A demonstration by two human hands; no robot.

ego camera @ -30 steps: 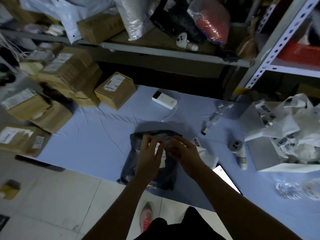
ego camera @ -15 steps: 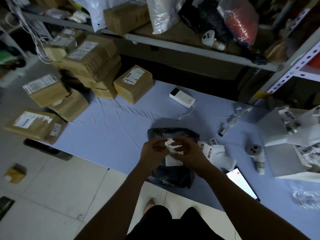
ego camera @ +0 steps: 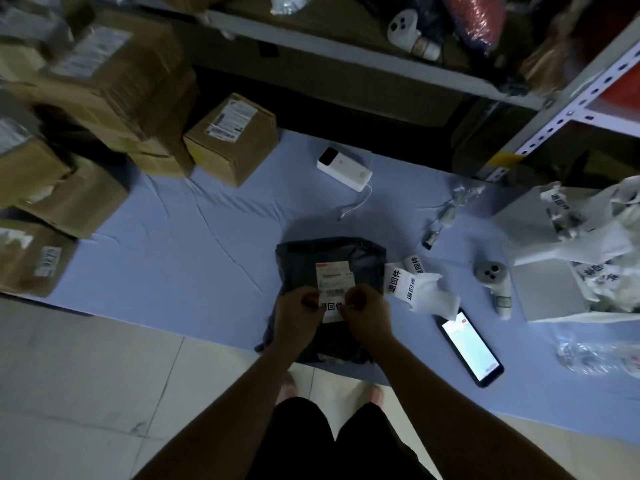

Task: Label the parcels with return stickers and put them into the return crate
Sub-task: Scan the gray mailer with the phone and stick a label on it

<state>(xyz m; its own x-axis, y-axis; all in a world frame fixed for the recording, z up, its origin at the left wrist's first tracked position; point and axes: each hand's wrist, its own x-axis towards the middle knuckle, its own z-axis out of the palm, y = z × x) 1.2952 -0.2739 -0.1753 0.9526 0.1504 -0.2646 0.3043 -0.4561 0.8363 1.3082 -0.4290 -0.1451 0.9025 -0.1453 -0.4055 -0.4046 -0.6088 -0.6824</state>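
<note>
The left hand (ego camera: 298, 315) and the right hand (ego camera: 363, 313) each have the fingers closed in a pinch on a white return sticker (ego camera: 331, 308). It lies on the dark parcel (ego camera: 367, 258), just under the shipping label (ego camera: 335, 275). The parcel rests on a blue sheet (ego camera: 173, 244) on the floor. A strip of stickers (ego camera: 398, 280) lies just to its right. Cardboard boxes (ego camera: 232, 136) stand farther back on the left.

1. The left grip (ego camera: 298, 315) and right grip (ego camera: 367, 313) each pinch a white return sticker (ego camera: 331, 308), which lies between them on a dark poly mailer (ego camera: 332, 252).
2. Just beyond the grips is the mailer's shipping label (ego camera: 335, 275).
3. Right of the right grip lie a sticker strip (ego camera: 405, 282) and a lit phone (ego camera: 471, 346).
4. Well left of the left grip, cardboard boxes (ego camera: 232, 136) stand on a blue sheet (ego camera: 173, 237).
</note>
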